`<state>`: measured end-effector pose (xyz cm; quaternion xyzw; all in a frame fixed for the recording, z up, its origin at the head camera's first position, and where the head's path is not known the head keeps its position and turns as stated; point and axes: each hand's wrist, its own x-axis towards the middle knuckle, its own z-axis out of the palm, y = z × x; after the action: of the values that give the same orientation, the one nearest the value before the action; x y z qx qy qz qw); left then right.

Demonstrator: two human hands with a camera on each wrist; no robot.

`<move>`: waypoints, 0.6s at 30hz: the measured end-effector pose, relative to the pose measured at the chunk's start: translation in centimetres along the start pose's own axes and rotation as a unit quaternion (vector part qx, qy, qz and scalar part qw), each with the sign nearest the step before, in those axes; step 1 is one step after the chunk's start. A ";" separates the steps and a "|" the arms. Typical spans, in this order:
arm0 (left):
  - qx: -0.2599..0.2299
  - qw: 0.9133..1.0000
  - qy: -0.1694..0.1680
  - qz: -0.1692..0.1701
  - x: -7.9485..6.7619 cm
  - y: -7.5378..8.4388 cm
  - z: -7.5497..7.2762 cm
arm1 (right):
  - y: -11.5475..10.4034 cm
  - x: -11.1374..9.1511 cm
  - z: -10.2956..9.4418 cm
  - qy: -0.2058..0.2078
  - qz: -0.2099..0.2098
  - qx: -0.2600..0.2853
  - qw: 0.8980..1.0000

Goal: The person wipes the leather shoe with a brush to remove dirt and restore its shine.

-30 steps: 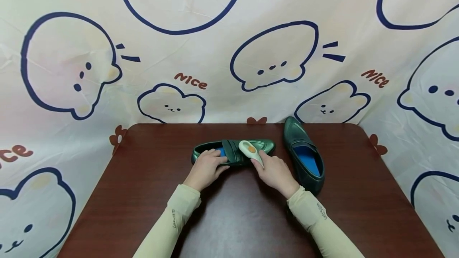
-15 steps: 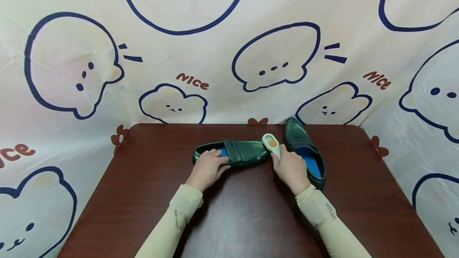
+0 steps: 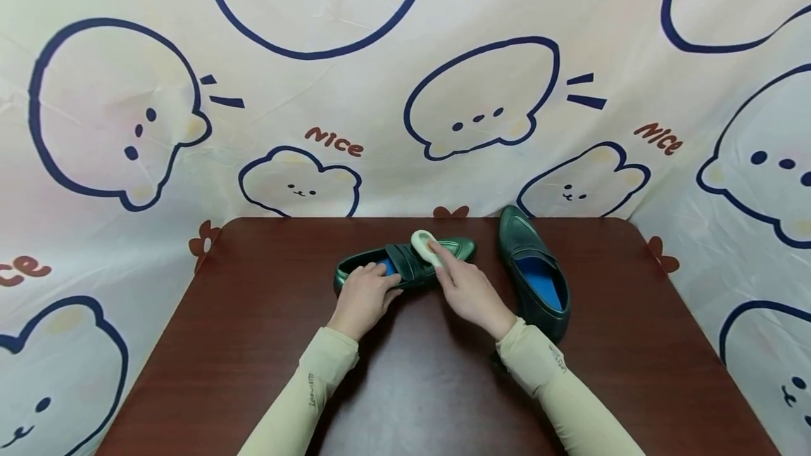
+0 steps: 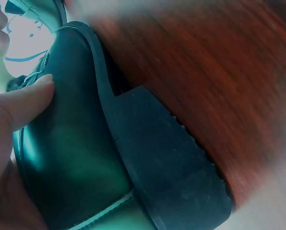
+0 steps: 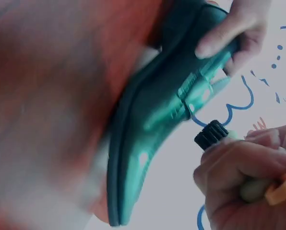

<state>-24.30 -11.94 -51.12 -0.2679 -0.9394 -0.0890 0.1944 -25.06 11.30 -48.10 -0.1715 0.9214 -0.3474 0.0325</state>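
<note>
A shiny dark-green loafer [image 3: 405, 274] with a blue insole lies sideways on the table, its toe to the right. My left hand [image 3: 361, 300] grips it at the opening near the heel; in the left wrist view the thumb [image 4: 35, 98] presses the outer side above the black heel [image 4: 167, 158]. Over the front of the loafer, my right hand [image 3: 472, 295] holds a pale-green brush [image 3: 421, 241] with an orange spot. Its short black bristles [image 5: 211, 135] show in the right wrist view, with a gap between them and the shoe.
The matching green loafer [image 3: 529, 252] stands to the right, its toe toward the back edge and its heel end close by my right forearm. A patterned cloth [image 3: 380, 104] hangs behind and beside the brown table [image 3: 266, 259].
The brush first travelled right past the toe, then came back left over the front of the loafer. The loafer's toe has swung slightly toward the back; my left hand keeps its grip.
</note>
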 end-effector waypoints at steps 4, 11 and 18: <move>-0.005 1.000 0.005 0.005 -0.1 0.1 0.1 | 0.4 0.2 1.0 0.002 -0.005 -0.004 1.000; 0.003 1.000 0.006 0.006 -0.2 0.2 0.0 | 1.8 0.4 0.5 0.038 0.013 -0.076 0.996; 0.000 1.000 0.008 0.005 -0.3 0.1 0.1 | 3.1 0.0 -1.0 0.087 0.044 -0.142 0.985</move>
<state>-24.05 -11.99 -51.32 -0.2716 -0.9366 -0.0907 0.2022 -26.10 14.11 -49.35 -0.1026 0.9673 -0.2248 -0.0569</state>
